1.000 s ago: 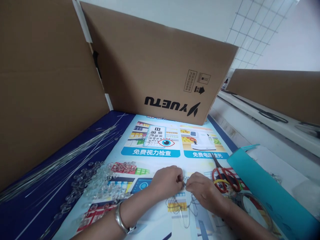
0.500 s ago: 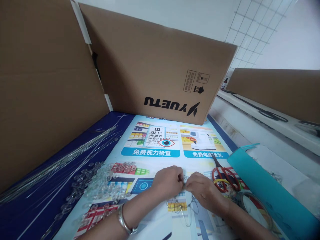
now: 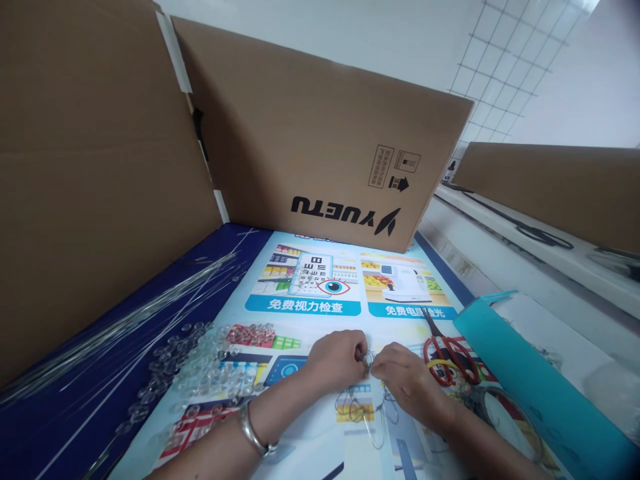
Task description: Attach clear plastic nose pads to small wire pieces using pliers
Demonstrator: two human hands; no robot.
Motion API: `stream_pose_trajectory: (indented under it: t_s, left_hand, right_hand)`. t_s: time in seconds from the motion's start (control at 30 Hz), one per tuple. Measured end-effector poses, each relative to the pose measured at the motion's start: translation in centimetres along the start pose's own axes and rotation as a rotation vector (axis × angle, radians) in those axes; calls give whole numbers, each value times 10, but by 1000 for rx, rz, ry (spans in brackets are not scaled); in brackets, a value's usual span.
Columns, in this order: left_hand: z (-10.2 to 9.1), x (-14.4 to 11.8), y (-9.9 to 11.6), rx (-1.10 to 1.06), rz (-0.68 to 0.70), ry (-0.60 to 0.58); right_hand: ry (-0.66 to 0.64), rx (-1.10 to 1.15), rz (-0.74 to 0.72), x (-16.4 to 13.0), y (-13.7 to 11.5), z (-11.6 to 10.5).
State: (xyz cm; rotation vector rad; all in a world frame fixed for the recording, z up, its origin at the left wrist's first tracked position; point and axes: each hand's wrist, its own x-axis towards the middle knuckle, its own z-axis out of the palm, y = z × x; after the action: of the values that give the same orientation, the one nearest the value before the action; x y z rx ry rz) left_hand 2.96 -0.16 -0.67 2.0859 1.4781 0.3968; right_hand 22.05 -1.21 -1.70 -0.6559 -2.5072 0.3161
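Note:
My left hand (image 3: pixel 337 360), with a silver bangle on its wrist, is closed in a pinch over the printed sheet (image 3: pixel 320 433). Facing it almost fingertip to fingertip, my right hand (image 3: pixel 413 387) pinches too. Between them runs thin, dark looped wire (image 3: pixel 367 427), whose loops hang below the fingers onto the sheet. The exact spot gripped is partly hidden by the fingers. Red-handled scissors (image 3: pixel 450 363) lie just right of my right hand. A heap of clear round beads (image 3: pixel 215 363) is spread to the left of my left hand.
Long thin straight wires (image 3: pixel 150 313) lie on the blue surface at left. A teal box (image 3: pixel 540 377) stands on the right, beside a clear round ring (image 3: pixel 537 433). Cardboard panels (image 3: pixel 310 120) wall off the back and left. A dark cable (image 3: pixel 540 233) rests on the ledge.
Both hands stay close together on the wire, with only slight finger movement. The view has shifted a little.

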Motion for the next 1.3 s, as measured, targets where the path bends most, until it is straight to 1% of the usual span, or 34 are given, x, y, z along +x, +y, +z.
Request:
stream_pose_trajectory:
  t_s: [0.13,0.33,0.63,0.87,1.1,1.3]
  left_hand:
    - [-1,0,-1,-5,11,1]
    - [-1,-1,-3,-9,37,14]
    - [-3,-1,-3,-11,54,20]
    - [-3,-2,-2,-10,41,16]
    - [-5,-1,-2,-7,25,-6]
    - [-5,-2,-3,-18,46,-5]
  right_hand:
    - [7,15,6,0,1,1]
    - [-1,37,-26,4,-3,-1]
    - [-36,-50,-46,7,-4,0]
    - [-87,-100,-51,4,-5,0]
    - [-34,-30,-48,5,-5,0]
    - [-38,-12,-48,4,-3,2]
